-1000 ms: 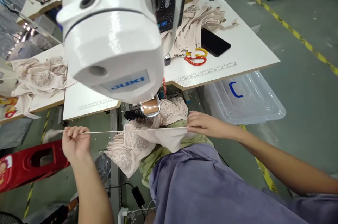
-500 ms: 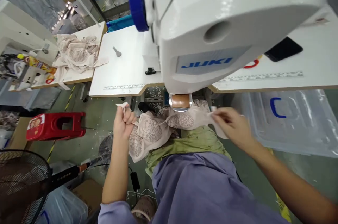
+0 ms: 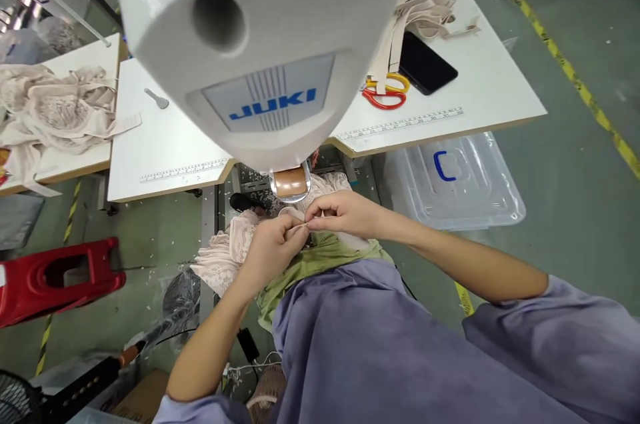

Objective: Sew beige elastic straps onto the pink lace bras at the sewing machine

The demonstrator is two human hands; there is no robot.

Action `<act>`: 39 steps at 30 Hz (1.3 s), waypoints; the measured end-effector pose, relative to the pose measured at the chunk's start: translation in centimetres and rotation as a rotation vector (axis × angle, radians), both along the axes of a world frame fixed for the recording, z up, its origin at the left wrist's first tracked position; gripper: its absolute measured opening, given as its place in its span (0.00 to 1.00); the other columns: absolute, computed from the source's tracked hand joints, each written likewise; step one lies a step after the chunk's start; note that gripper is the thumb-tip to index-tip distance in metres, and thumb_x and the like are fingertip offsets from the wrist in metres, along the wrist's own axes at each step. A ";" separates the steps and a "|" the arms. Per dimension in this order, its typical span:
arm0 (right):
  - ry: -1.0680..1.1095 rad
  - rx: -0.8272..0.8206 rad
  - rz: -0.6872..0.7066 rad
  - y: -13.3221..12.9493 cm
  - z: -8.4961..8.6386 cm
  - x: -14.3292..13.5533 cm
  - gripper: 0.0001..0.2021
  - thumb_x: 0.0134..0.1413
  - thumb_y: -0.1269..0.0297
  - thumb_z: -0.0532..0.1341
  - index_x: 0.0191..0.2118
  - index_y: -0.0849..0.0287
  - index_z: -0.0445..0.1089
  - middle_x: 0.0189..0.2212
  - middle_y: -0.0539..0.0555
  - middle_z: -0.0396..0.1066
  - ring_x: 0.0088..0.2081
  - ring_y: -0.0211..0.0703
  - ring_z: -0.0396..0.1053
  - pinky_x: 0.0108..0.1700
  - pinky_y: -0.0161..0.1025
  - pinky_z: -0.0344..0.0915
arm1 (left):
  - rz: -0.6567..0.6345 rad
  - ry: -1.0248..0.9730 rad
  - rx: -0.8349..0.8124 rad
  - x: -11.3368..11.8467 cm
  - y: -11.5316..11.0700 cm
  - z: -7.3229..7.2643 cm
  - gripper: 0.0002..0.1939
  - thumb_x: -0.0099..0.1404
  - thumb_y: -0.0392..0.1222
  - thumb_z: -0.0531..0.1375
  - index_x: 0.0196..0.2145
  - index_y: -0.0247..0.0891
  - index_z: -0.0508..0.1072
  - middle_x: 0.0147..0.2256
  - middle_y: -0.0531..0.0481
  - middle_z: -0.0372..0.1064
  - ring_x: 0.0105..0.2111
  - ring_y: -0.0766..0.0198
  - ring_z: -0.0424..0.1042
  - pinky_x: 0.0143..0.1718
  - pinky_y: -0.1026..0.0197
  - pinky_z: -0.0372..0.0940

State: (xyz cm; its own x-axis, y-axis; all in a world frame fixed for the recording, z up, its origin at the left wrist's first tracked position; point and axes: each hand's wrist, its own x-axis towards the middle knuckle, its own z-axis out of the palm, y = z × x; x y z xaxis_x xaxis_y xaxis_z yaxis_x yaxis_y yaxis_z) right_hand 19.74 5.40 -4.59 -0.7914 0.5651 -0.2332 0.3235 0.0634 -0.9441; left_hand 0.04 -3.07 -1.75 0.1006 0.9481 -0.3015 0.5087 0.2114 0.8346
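Workshop floor, white table, sewing machine overhead, lace pieces bunched at the person's left, loose strips on the tabletop. Left hand and right hand meet below the machine head, fingers curled nearly closed, both pinching thin beige cloth in front of the body. Handwork looks underway, not finished: cloth gripped, strips apparently unused; can't tell how much is sewn.
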 end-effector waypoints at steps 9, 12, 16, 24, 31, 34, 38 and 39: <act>0.138 -0.116 -0.659 -0.2 -4.8 -0.8 0.10 0.61 0.56 0.57 0.34 0.56 0.62 0.29 0.47 0.62 0.30 0.38 0.60 0.32 0.35 0.59 | 0.321 -0.604 -0.124 2.2 -1.8 -6.4 0.20 0.54 0.57 0.70 0.38 0.41 0.78 0.41 0.40 0.75 0.48 0.48 0.72 0.50 0.47 0.66; 0.210 -0.121 -0.774 -2.6 -5.2 -2.3 0.10 0.64 0.54 0.55 0.37 0.54 0.59 0.27 0.47 0.58 0.27 0.38 0.57 0.30 0.36 0.59 | 0.164 -0.877 -0.291 4.9 -2.4 -8.4 0.37 0.50 0.75 0.64 0.40 0.38 0.79 0.42 0.34 0.76 0.49 0.42 0.75 0.46 0.42 0.70; 0.255 0.014 -0.751 -5.7 -5.3 -3.8 0.11 0.67 0.52 0.55 0.41 0.53 0.59 0.29 0.49 0.62 0.28 0.40 0.61 0.32 0.39 0.62 | 0.468 -1.046 -0.189 7.0 -1.6 -9.2 0.41 0.51 0.75 0.63 0.48 0.38 0.76 0.53 0.37 0.73 0.58 0.46 0.70 0.57 0.48 0.66; 0.207 0.271 -0.588 -5.1 -5.7 -2.0 0.08 0.66 0.56 0.57 0.39 0.54 0.65 0.36 0.54 0.70 0.39 0.45 0.70 0.42 0.44 0.68 | 0.707 -0.572 0.052 5.7 -1.6 -6.2 0.18 0.68 0.56 0.61 0.43 0.38 0.75 0.42 0.45 0.77 0.47 0.57 0.75 0.49 0.58 0.68; 0.086 0.435 0.062 -2.0 -3.0 1.9 0.10 0.62 0.58 0.60 0.45 0.55 0.66 0.35 0.51 0.72 0.35 0.42 0.70 0.36 0.39 0.64 | 0.163 -0.277 -0.118 2.5 -2.3 -2.6 0.21 0.71 0.55 0.56 0.26 0.38 0.67 0.21 0.55 0.63 0.23 0.67 0.64 0.29 0.63 0.60; 0.040 0.346 0.086 -2.2 -2.9 2.2 0.07 0.57 0.64 0.61 0.41 0.56 0.64 0.25 0.45 0.63 0.23 0.35 0.59 0.27 0.34 0.55 | 0.099 -0.227 -0.173 2.1 -2.4 -2.2 0.19 0.69 0.53 0.58 0.27 0.37 0.70 0.22 0.55 0.65 0.25 0.66 0.65 0.30 0.63 0.60; 0.033 0.409 -0.282 -2.6 -3.3 2.4 0.03 0.55 0.69 0.58 0.36 0.56 0.67 0.25 0.46 0.64 0.22 0.34 0.56 0.27 0.35 0.55 | 0.269 -0.406 -0.183 1.5 -2.4 -2.2 0.12 0.68 0.50 0.61 0.40 0.37 0.75 0.29 0.53 0.72 0.32 0.64 0.72 0.39 0.62 0.66; 0.015 0.452 -0.372 -2.7 -3.4 2.4 0.03 0.57 0.70 0.58 0.35 0.56 0.68 0.25 0.47 0.65 0.23 0.34 0.57 0.28 0.35 0.57 | 0.347 -0.488 -0.187 1.4 -2.4 -2.3 0.13 0.67 0.50 0.62 0.42 0.37 0.75 0.31 0.52 0.74 0.33 0.63 0.74 0.40 0.61 0.67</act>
State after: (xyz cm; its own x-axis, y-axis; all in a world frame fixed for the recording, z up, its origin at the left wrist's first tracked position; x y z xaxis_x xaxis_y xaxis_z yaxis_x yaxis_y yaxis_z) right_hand 22.11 2.66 -7.95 -0.5221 0.8463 0.1054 0.3877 0.3457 -0.8545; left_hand 1.47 -5.43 -4.07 -0.0355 0.8858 -0.4628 -0.0461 0.4611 0.8861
